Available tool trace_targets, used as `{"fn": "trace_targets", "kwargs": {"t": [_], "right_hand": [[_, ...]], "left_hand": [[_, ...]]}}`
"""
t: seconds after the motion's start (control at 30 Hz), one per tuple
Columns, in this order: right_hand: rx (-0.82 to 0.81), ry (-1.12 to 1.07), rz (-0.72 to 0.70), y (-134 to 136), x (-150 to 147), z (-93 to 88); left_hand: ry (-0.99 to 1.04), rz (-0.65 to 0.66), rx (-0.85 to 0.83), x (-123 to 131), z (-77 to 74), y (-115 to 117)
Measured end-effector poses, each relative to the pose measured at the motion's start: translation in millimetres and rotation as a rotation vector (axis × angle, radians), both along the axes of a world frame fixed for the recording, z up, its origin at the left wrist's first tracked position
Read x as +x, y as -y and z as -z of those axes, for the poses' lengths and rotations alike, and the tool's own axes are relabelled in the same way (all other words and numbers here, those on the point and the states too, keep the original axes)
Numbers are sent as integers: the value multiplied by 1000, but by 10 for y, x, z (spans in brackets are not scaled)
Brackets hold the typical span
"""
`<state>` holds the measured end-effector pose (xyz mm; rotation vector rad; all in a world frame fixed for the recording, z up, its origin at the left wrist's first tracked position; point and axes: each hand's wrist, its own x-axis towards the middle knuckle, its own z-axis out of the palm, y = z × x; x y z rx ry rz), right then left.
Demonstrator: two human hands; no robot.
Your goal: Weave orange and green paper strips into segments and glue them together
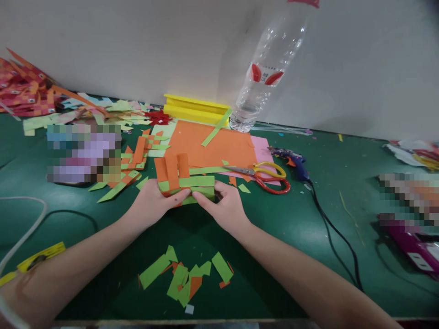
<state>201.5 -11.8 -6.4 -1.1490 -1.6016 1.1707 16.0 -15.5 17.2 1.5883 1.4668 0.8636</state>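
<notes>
Head view: from where I stand, both hands are at the middle of the frame, grasping one woven paper piece (201, 182), its orange strips crossing green ones. The left hand (155, 200) holds its left end and the right hand (230, 206) its right end, the thumb tips close together in front; the other fingers are mostly hidden. Just behind it, scissors (253, 172) with yellow and red handles lie at the near edge of an orange sheet (216, 146). More woven pieces (139, 153) lie left of centre, and green and orange scraps (179, 279) are strewn over the table (350, 183) at bottom centre. Right of centre I see a blue glue gun (299, 167); a clear bottle (262, 75) stands above, beside a yellow holder (195, 111).
</notes>
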Motion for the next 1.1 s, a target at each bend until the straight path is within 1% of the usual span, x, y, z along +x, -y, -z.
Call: {"fn": "trace_targets", "kwargs": {"t": [0.2, 0.4, 0.6, 0.73, 0.97, 1.1], "right_hand": [[3, 15, -8, -9, -2, -7], [54, 70, 12, -22, 8, -19], [75, 71, 35, -17, 7, -46], [87, 75, 56, -16, 10, -26], [82, 72, 24, -5, 4, -44], [112, 33, 11, 2, -2, -68]], "left_hand": [[-8, 18, 64, 4, -6, -2], [-45, -3, 42, -29, 13, 2], [41, -14, 10, -20, 10, -3], [79, -10, 30, -17, 23, -6], [31, 11, 47, -31, 34, -10], [26, 9, 66, -34, 17, -13]]}}
